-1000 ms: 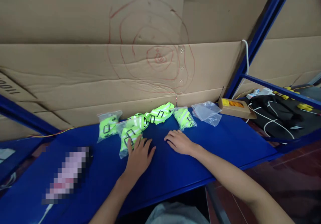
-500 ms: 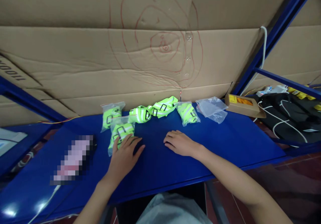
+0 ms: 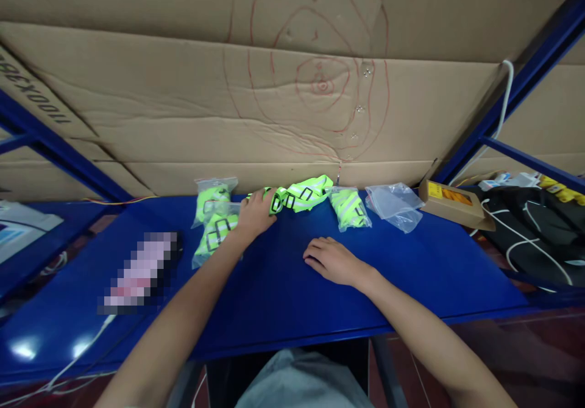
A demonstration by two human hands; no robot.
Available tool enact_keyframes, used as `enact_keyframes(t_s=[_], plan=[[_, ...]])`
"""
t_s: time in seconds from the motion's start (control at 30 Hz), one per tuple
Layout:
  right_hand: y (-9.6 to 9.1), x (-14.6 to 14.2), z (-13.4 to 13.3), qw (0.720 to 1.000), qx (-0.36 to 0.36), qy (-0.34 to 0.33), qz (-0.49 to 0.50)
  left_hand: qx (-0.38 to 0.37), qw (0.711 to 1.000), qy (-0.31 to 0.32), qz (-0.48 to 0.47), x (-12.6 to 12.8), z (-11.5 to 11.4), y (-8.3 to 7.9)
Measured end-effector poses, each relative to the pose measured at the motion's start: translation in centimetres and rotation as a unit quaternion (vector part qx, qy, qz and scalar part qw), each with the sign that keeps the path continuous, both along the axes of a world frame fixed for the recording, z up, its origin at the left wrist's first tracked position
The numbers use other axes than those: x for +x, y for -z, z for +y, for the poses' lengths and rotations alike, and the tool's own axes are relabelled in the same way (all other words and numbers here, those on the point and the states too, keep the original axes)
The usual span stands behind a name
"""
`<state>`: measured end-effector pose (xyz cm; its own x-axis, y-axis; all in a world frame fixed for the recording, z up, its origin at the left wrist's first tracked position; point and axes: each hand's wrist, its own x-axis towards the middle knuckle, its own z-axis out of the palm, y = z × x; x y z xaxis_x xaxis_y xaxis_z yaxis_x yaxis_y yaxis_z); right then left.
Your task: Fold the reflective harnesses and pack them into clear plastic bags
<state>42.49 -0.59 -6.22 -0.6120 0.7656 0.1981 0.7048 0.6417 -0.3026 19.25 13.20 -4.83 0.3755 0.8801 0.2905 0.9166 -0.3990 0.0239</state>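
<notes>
Along the cardboard wall [image 3: 183, 127], on the smooth blue bench [image 3: 283, 298], lies a row of neon-yellow reflective straps, some in crinkly clear bags. Left hand [image 3: 254, 213] reaches forward, arm extended, fingers curled over the loose folded strap [image 3: 301, 192] just before the wall. Right hand [image 3: 333, 260] rests flat, palm down, fingers loosely spread, holding nothing, nearer the bench's front than the straps.
</notes>
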Motion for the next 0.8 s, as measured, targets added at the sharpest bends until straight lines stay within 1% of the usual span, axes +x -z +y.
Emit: enact_keyframes(t_s=[0.07, 0.1, 0.13, 0.17, 0.2, 0.23, 0.27, 0.3, 0.33, 0.37, 0.43, 0.5, 0.53, 0.6, 0.67, 0.7, 0.77, 0.8], plan=[[-0.6, 0.7, 0.3, 0.998, 0.035, 0.000, 0.052, -0.006, 1.000, 0.009, -0.003, 0.4, 0.0, 0.4], [-1.0, 1.3, 0.7, 0.993, 0.064, 0.019, 0.099, -0.008, 1.000, 0.023, -0.001, 0.6, -0.6, 0.7], [-1.4, 2.2, 1.2, 0.981, 0.099, 0.058, 0.157, -0.010, 0.999, 0.042, 0.004, 0.7, -1.6, 1.0], [-1.6, 3.3, 1.8, 0.960, 0.137, 0.117, 0.215, -0.012, 0.998, 0.063, 0.009, 0.9, -2.9, 1.2], [-1.7, 4.5, 2.5, 0.930, 0.172, 0.188, 0.264, -0.012, 0.996, 0.083, 0.016, 1.0, -4.4, 1.4], [-1.7, 6.0, 3.2, 0.896, 0.202, 0.266, 0.292, -0.009, 0.995, 0.101, 0.022, 1.1, -5.9, 1.6], [-1.4, 7.4, 4.0, 0.867, 0.219, 0.339, 0.293, -0.005, 0.993, 0.115, 0.026, 1.2, -7.4, 1.7], [-1.0, 8.9, 4.6, 0.845, 0.219, 0.403, 0.275, 0.002, 0.991, 0.127, 0.031, 1.2, -8.6, 1.8], [-0.4, 10.2, 5.3, 0.831, 0.198, 0.455, 0.251, 0.012, 0.990, 0.139, 0.036, 1.2, -9.6, 1.9], [0.2, 11.4, 5.8, 0.823, 0.164, 0.490, 0.236, 0.018, 0.989, 0.144, 0.036, 1.2, -10.2, 2.0], [1.4, 13.3, 6.7, 0.813, 0.132, 0.516, 0.236, 0.023, 0.989, 0.143, 0.027, 1.1, -10.6, 2.2], [2.1, 14.5, 7.1, 0.810, 0.129, 0.515, 0.249, 0.029, 0.991, 0.133, 0.011, 0.9, -10.3, 2.3], [2.2, 14.9, 7.2, 0.810, 0.134, 0.511, 0.256, 0.035, 0.991, 0.126, 0.004, 0.7, -10.1, 2.4], [1.7, 15.2, 7.1, 0.806, 0.155, 0.501, 0.274, 0.047, 0.992, 0.119, -0.005, 0.6, -9.8, 2.4], [0.7, 14.7, 6.7, 0.799, 0.189, 0.491, 0.293, 0.055, 0.991, 0.122, -0.013, 0.6, -10.1, 2.2], [0.1, 13.9, 6.4, 0.796, 0.206, 0.482, 0.302, 0.059, 0.990, 0.127, -0.020, 0.7, -10.4, 2.1], [-0.7, 11.5, 5.6, 0.801, 0.227, 0.453, 0.318, 0.075, 0.986, 0.140, -0.049, 1.1, -11.2, 1.6], [-0.9, 9.9, 5.1, 0.810, 0.228, 0.433, 0.323, 0.085, 0.982, 0.152, -0.078, 1.3, -11.7, 1.3]])
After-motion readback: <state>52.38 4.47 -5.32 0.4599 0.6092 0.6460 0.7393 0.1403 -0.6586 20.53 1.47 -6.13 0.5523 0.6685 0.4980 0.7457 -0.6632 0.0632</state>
